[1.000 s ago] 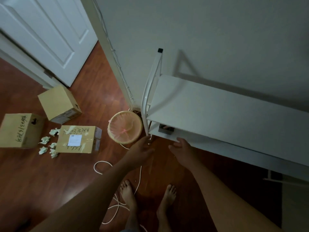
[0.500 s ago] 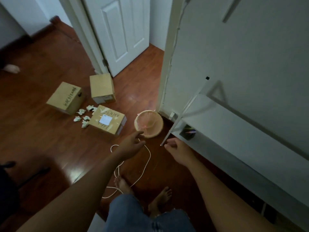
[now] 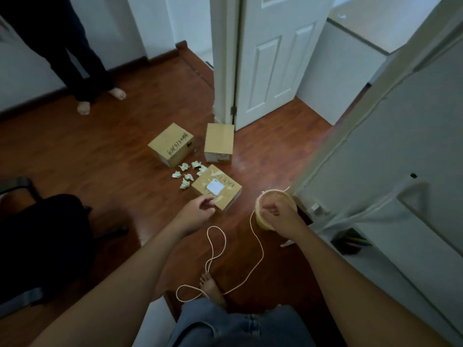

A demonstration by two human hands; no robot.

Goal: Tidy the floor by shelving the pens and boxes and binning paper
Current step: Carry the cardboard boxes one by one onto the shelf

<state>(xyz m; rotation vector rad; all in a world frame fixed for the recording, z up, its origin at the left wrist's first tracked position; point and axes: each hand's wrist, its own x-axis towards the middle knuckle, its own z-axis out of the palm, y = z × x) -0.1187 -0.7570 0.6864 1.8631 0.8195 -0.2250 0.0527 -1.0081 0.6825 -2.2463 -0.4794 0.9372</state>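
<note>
Three boxes point(image 3: 216, 190) and crumpled paper point(image 3: 186, 172) lie mid-floor, bin point(image 3: 275, 196) near right; left hand point(image 3: 196, 214) released, reaching, right hand point(image 3: 280, 216) loosely clenched, empty; looped cord point(image 3: 215, 249) underfoot risks tripping, in my judgement.

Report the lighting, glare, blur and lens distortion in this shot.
Head view: dim, bluish room light; soft glare patches on the reddish wooden floor; wide-angle bending of the white door frame and white metal shelf; slight motion blur, so the handwriting on the brown cardboard box and the crumpled paper balls lack detail.
</note>
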